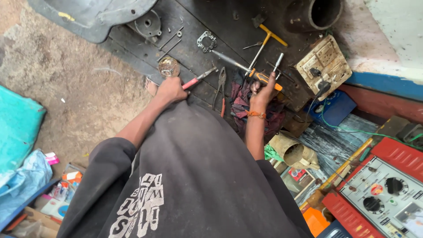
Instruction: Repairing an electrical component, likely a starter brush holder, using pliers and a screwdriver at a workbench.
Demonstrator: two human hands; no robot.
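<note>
Head view: left hand clenched around a red-handled metal pincer tool on the dark wooden bench; right hand grips an orange-handled screwdriver; both look stiff, light, best held by their handles.
</note>
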